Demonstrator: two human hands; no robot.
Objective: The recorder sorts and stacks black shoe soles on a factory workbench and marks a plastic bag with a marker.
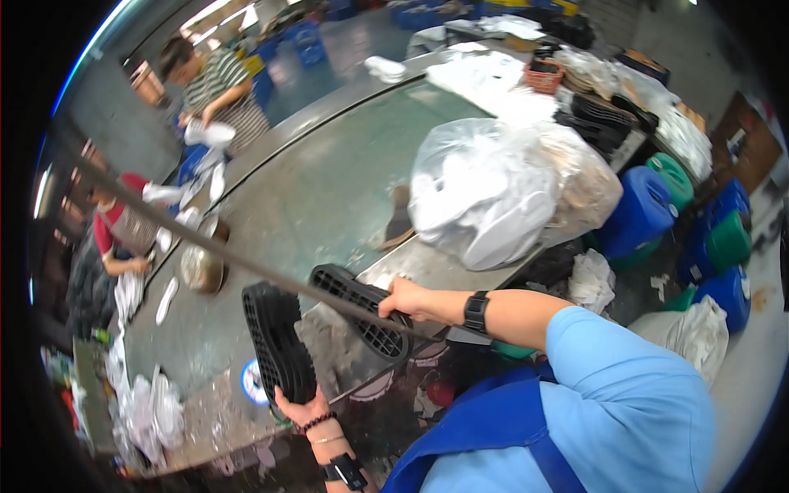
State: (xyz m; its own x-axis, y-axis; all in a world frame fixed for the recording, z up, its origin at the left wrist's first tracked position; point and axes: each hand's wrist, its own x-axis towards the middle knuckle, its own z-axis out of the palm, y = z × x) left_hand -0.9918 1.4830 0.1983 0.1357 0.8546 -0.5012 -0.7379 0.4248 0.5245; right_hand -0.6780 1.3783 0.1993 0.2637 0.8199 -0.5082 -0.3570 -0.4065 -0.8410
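Note:
My left hand [300, 403] is closed round the heel end of a black shoe sole [275, 333], which stands tilted upward with its ridged side wall and gridded face showing. In my right hand [404, 300] is a second black shoe sole [349, 289], gripped by its edge and slanting down to the right, its open grid facing up. Both soles are held over the near edge of the metal worktable [329, 177], a short gap between them. Under them lies a grey cloth or pad [327, 341].
A large clear bag of white pieces [481, 193] sits on the table at right. Blue drums [637, 209] stand beyond it. A thin bar [238, 261] crosses in front of the view. Two people work along the left side, one in a striped shirt [220, 90]. A round tin [204, 263] stands near them.

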